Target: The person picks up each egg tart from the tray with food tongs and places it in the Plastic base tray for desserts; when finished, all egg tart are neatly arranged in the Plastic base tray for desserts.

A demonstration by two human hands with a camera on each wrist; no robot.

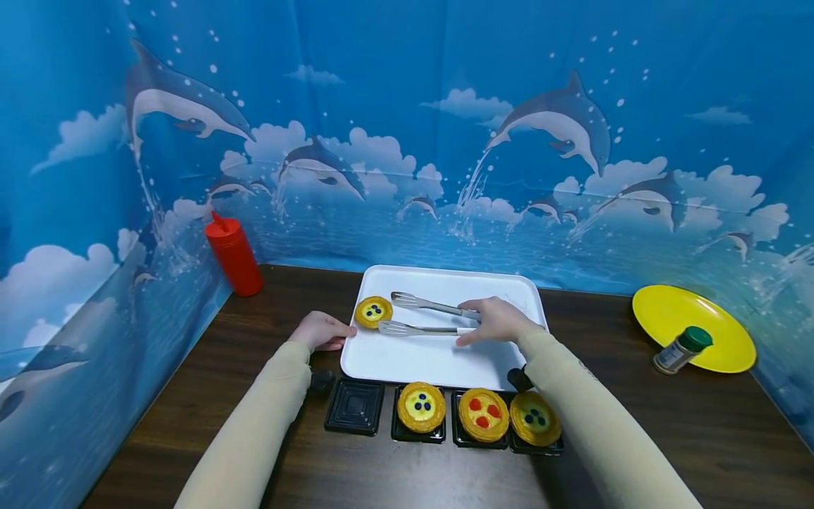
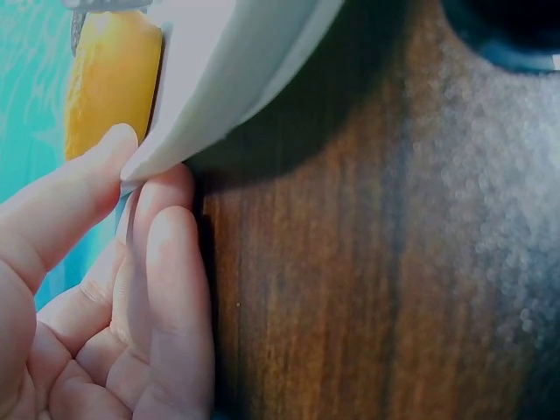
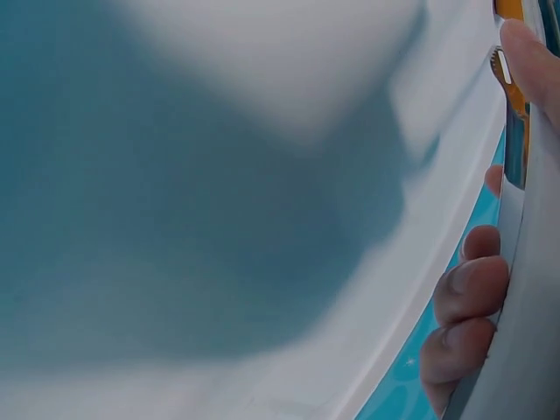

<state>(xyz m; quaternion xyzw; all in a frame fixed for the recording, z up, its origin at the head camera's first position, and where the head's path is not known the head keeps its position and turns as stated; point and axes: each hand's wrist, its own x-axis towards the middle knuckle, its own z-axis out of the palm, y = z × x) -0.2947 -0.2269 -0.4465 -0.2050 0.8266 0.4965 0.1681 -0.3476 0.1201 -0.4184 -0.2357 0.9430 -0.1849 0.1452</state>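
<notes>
Tongs (image 1: 439, 331): shiny metal, slotted ends spread apart, smooth pale grip sections. They extend over a white tray (image 1: 420, 360), a shallow rectangle with rounded corners and raised rim. Tart (image 1: 373, 312) on the tray's left part: round, golden crust, yellow filling, dark berries; tong ends just beside it, contact unclear to me. Near side: black container (image 1: 354, 406), square, stepped base.

Pose: both sleeved arms reach forward. Left hand (image 1: 321, 331) pinches the tray's left edge, thumb above, fingers beneath. Right hand (image 1: 499, 322) grasps the tongs, thumb nearer the person, fingers on the far arm.
</notes>
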